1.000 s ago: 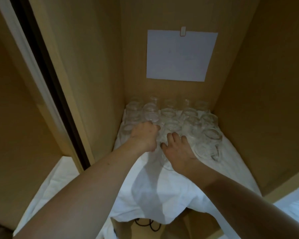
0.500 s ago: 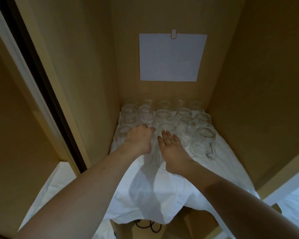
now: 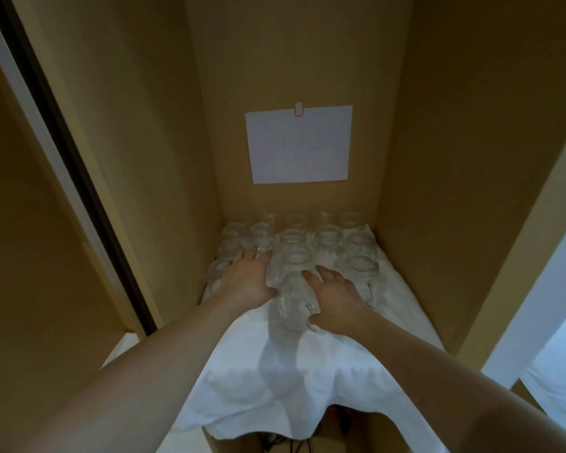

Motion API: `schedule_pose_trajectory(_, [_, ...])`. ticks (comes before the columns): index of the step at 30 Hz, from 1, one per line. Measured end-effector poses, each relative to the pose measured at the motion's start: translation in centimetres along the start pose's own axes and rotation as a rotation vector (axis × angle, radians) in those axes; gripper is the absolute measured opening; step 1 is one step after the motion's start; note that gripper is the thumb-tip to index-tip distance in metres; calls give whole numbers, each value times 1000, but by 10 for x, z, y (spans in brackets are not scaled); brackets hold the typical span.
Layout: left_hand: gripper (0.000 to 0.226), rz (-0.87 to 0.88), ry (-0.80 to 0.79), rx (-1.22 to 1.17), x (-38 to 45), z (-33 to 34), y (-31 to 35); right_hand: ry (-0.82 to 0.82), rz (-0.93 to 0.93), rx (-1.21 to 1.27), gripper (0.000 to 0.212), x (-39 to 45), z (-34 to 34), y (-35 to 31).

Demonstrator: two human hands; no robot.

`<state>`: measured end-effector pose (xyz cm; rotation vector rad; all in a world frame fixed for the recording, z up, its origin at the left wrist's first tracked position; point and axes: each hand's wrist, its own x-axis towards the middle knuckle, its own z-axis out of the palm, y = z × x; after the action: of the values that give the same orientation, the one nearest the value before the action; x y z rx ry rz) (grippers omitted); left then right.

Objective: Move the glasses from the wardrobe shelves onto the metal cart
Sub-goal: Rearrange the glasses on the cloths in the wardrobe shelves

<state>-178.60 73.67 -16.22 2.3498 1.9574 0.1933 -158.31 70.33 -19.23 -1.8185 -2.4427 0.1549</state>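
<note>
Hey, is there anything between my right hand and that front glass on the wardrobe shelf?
Nothing visible. The right hand is already at the front glass, thumb and fingers on its right side. The left hand rests beside it on the left. Other glasses stand behind on the white cloth.

Clear glossy glasses (image 3: pixel 294 256) stand on wrinkled white cloth (image 3: pixel 275 380) between matt wood wardrobe walls (image 3: pixel 455 158).
</note>
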Motion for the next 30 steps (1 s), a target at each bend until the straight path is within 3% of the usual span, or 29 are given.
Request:
schedule_pose_trajectory(5, [87,-32,84,-7,-27,0,13,1,-41,20,99,-13,-4,6])
schedule_pose_trajectory(17, [80,-228,-9,6,-127,7,19,34,-242,1,90,-40,11,-27])
schedule_pose_trajectory(30, [78,-200,5,29,-183,-12,-41,40,-294,-27,86,-62,18,-116])
